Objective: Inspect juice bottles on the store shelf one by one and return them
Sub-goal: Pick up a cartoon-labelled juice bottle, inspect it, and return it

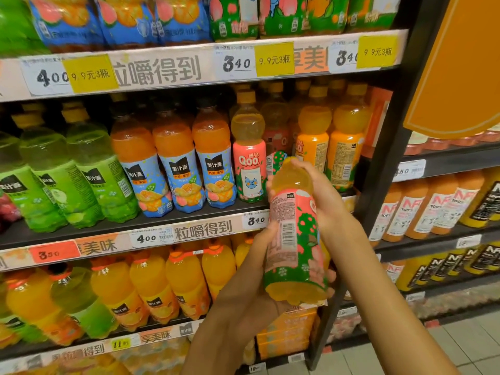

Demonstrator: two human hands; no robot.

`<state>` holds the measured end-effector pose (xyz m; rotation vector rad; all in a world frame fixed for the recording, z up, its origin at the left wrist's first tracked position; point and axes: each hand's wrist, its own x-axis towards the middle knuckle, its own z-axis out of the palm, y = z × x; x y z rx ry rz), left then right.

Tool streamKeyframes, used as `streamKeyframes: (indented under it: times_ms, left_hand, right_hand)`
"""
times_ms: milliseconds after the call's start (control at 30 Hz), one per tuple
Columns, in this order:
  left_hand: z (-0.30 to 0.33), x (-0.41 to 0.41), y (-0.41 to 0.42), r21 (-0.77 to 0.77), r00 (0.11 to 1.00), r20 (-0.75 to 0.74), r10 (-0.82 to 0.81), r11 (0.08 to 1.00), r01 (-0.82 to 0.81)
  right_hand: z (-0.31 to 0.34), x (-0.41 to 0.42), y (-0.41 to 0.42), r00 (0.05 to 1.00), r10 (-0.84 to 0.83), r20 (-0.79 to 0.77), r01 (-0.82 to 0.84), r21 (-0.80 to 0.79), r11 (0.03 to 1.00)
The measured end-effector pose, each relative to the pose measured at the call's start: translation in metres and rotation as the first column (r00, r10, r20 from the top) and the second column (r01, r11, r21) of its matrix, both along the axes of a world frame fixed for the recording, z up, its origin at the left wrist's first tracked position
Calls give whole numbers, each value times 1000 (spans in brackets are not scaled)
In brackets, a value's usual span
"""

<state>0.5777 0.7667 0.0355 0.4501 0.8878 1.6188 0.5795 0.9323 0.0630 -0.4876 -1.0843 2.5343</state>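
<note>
Because it looks full nearly to the neck, the peach juice bottle [293, 234] probably carries real weight for its size, and the thin clear plastic would likely dent a little under a hard squeeze. Its sleeve label is glossy, so a loose hold could slip; the narrower shoulder and the ridged base seem the surest places to take it, and those are the places held now. The left hand [243, 282] cups the lower body from the shelf side, thumb lying up along the label beside the barcode and fingers curled round the far side, their tips just showing past the base. The right hand [322, 196] wraps the shoulder and neck, fingers curled over the top so the cap is hidden. Between the two hands the bottle tilts, top leaning away toward the shelf, base nearest the camera, just in front of the middle shelf edge [189, 234]. Pale yellow-orange juice shows above and below a pink and green label with printed text, a barcode and a fruit tree. Beyond the right fingers a gap in the row sits beside a standing Qoo bottle [249, 158].
</note>
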Motion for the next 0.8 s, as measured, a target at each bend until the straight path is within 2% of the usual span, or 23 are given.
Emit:
streamKeyframes:
  times_ms: [100,200,333,467,600,733,800]
  left_hand:
    - [-5,-10,5,-65,968,-226,111,989,-129]
    - [-9,-12,8,-49,906,-396,151,981,-185]
    - [-17,-10,12,20,860,-463,217,972,-234]
    - [-21,-13,20,188,762,-543,352,936,-298]
    - [-28,-14,30,286,663,-601,446,895,-343]
    - [-31,-13,37,328,573,-675,464,885,-330]
    - [-33,-12,44,341,528,-698,484,873,-350]
  right_hand:
    - [9,2,8,995,-75,-60,83,150,985]
    - [16,6,9,985,-107,-136,137,238,962]
    - [23,13,2,980,-89,-180,151,373,915]
    - [31,30,-4,984,-80,-157,157,574,803]
    - [30,43,-11,959,-59,-277,236,666,708]
    - [32,52,-18,914,-1,-405,347,782,518]
    - [30,55,-23,897,41,-440,367,793,486]
